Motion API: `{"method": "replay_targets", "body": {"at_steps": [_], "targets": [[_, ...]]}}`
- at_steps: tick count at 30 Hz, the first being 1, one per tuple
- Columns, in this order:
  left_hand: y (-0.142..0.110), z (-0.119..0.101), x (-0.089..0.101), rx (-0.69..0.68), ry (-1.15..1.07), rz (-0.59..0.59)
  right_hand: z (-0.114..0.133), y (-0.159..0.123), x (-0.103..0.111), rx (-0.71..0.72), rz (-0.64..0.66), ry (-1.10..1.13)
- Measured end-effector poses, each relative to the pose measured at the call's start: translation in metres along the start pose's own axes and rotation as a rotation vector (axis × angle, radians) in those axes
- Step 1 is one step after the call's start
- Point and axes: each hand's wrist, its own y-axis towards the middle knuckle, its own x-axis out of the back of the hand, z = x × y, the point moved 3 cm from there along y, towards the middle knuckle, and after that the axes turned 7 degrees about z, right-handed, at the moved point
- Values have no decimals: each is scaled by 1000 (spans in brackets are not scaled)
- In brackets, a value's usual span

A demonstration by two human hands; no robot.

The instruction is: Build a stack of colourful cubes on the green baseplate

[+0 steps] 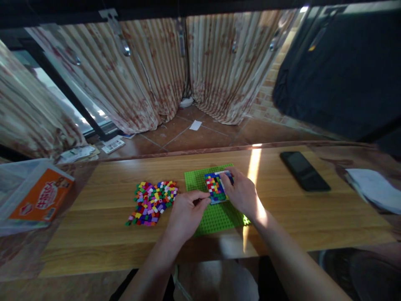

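Note:
A green studded baseplate (219, 217) lies on the wooden table (103, 234). On its upper middle sits a small square of multicoloured bricks (214, 186). My right hand (242, 193) curls over the square's right edge, fingers closed on it. My left hand (185, 211) rests on the baseplate's left side with thumb and forefinger pinched at the square's lower left corner; whatever is in the pinch is too small to make out. A loose heap of small coloured bricks (152, 202) lies to the left of the baseplate.
A black phone (304, 170) lies at the right of the table, with white papers (374, 188) beyond it. A clear plastic box with an orange label (34, 196) stands at the left end. Curtains (150, 75) and tiled floor lie behind the table.

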Motion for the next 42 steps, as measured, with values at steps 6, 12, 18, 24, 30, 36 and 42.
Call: {"method": "replay_targets", "body": {"at_steps": [6,12,18,24,30,36,42], "targets": [[0,-2,-1,-75,64,-43,0,0,0,24,-16,3],[-3,-2,-3,-131,141,-66,-1,0,-1,17,-15,10],[-3,-2,-1,-133,93,-91,-3,2,-2,46,-29,9],[-2,-4,-1,-136,104,-80,-3,1,-1,55,-40,19],[1,-4,-5,-129,83,-49,-2,0,-2,53,-42,26],[12,3,-12,10,-176,-102,-1,0,-1,43,-24,13],[18,15,-16,107,-438,-43,1,-1,-2,28,-24,-14]]}}
